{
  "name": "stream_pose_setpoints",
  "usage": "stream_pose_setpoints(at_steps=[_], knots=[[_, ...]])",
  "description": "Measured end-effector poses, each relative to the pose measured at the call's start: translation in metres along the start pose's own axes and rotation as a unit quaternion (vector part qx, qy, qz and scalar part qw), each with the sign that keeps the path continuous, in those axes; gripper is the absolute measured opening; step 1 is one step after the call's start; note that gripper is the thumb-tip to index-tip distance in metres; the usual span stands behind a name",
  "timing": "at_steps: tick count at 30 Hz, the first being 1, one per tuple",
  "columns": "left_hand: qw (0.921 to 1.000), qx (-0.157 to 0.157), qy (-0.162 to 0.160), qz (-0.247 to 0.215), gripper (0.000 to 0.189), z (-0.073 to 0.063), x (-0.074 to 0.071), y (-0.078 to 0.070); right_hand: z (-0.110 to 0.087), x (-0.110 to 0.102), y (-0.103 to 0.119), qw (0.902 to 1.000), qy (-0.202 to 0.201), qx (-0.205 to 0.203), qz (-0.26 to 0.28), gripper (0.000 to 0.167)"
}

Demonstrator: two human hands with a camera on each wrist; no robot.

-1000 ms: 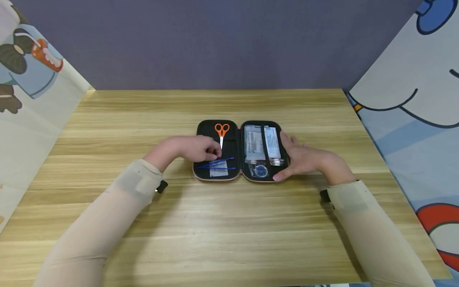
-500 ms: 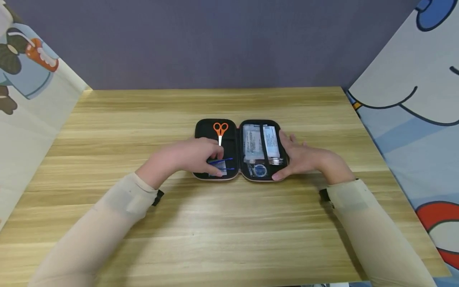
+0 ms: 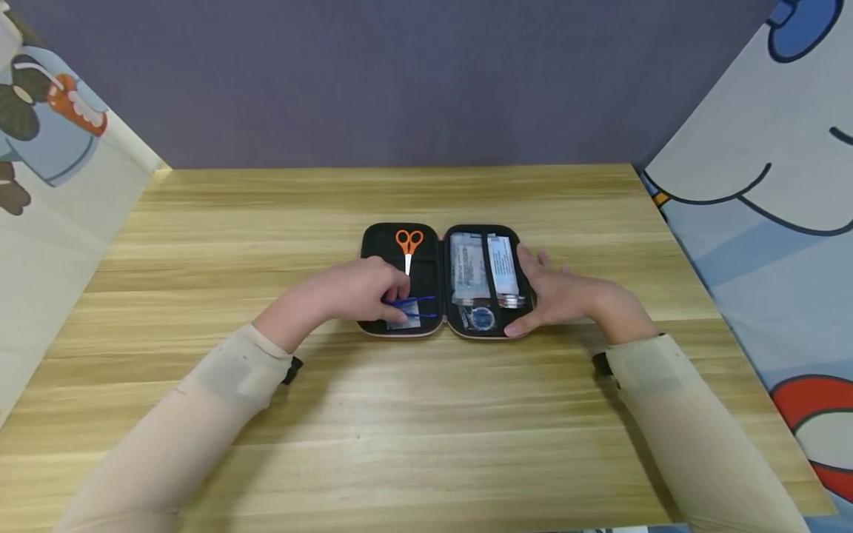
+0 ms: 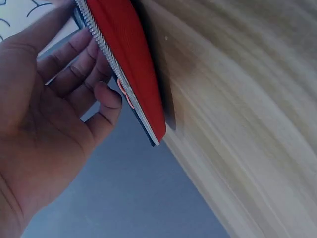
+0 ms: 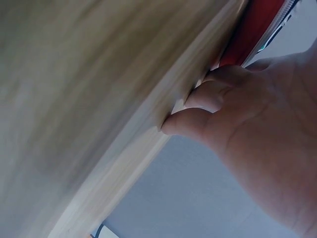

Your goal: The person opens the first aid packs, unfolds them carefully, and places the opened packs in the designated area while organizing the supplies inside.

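Note:
A first-aid case (image 3: 432,326) lies unfolded on the table, black inside; its outside shows red in the left wrist view (image 4: 133,54). My left hand (image 3: 353,292) reaches over its left half, thumb and forefinger on either side of blue tweezers (image 3: 423,299). I cannot tell whether they pinch them. Under the tweezers lies a small clear packet (image 3: 410,320). Orange-handled scissors (image 3: 408,240) sit just above that hand, their lower end hidden. My right hand (image 3: 556,292) spreads along the case's right edge, thumb at the near corner; other fingertips touch the table.
Clear and white packets (image 3: 469,266) sit under a black strap (image 3: 490,274) in the case's right half, with a round blue item (image 3: 482,319) below. The wooden table (image 3: 400,429) meets a grey-blue panel (image 3: 400,81) behind.
My left hand has moved from just above the tweezers down around them, its fingers parting and then drawing a little closer. The right hand keeps its place at the case.

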State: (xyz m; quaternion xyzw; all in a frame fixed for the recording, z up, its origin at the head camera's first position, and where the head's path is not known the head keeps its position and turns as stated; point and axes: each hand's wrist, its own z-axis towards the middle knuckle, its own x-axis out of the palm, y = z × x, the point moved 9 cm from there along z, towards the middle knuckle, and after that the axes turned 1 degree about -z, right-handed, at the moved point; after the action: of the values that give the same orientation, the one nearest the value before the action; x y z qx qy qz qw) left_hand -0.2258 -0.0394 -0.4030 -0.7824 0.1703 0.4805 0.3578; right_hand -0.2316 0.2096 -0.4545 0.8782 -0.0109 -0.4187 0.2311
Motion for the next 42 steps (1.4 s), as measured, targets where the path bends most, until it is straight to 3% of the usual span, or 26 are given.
stream_pose_setpoints(at_steps=[2, 5, 9, 12, 16, 21, 25, 28, 33, 35, 38, 42], knots=[[0.9997, 0.009, -0.022, 0.003, 0.022, 0.005, -0.008, 0.004, 0.0, -0.001, 0.0, 1.0, -0.001, 0.0, 0.0, 0.158], [0.9973, 0.011, -0.055, 0.046, 0.014, 0.015, -0.023, 0.011, 0.0, -0.002, -0.001, 1.0, -0.001, -0.001, -0.001, 0.158], [0.9905, -0.014, -0.07, 0.117, 0.036, 0.032, -0.037, 0.029, 0.0, -0.001, -0.002, 1.0, 0.0, 0.001, 0.0, 0.159], [0.989, -0.029, -0.068, 0.128, 0.048, 0.042, -0.038, 0.044, 0.0, 0.0, -0.002, 1.0, 0.0, 0.001, 0.001, 0.158], [0.9918, -0.032, -0.063, 0.107, 0.036, 0.047, -0.036, 0.055, 0.001, 0.001, -0.002, 1.0, 0.0, -0.001, 0.0, 0.158], [0.993, -0.024, -0.069, 0.093, 0.016, 0.043, -0.035, 0.061, 0.001, 0.001, -0.002, 1.0, -0.002, -0.001, 0.0, 0.158], [0.9931, -0.019, -0.061, 0.098, 0.024, 0.037, -0.03, 0.063, 0.001, 0.001, -0.002, 1.0, -0.002, -0.001, 0.004, 0.158], [0.9926, 0.0, -0.06, 0.105, 0.029, 0.03, -0.025, 0.057, 0.001, 0.002, -0.003, 0.9999, -0.001, -0.002, 0.01, 0.157], [0.9844, 0.064, -0.092, 0.136, 0.011, 0.015, -0.02, 0.036, -0.001, 0.001, -0.002, 0.9999, 0.0, -0.003, 0.012, 0.157], [0.982, 0.074, -0.1, 0.142, 0.011, 0.01, -0.018, 0.033, -0.001, 0.001, -0.003, 0.9999, 0.0, -0.002, 0.011, 0.157], [0.9823, 0.075, -0.101, 0.138, 0.012, 0.006, -0.014, 0.033, -0.001, 0.0, -0.003, 1.0, -0.002, -0.002, 0.009, 0.157], [0.989, 0.063, -0.083, 0.106, 0.01, 0.005, -0.008, 0.035, 0.0, 0.001, -0.002, 1.0, -0.003, -0.003, 0.005, 0.157]])
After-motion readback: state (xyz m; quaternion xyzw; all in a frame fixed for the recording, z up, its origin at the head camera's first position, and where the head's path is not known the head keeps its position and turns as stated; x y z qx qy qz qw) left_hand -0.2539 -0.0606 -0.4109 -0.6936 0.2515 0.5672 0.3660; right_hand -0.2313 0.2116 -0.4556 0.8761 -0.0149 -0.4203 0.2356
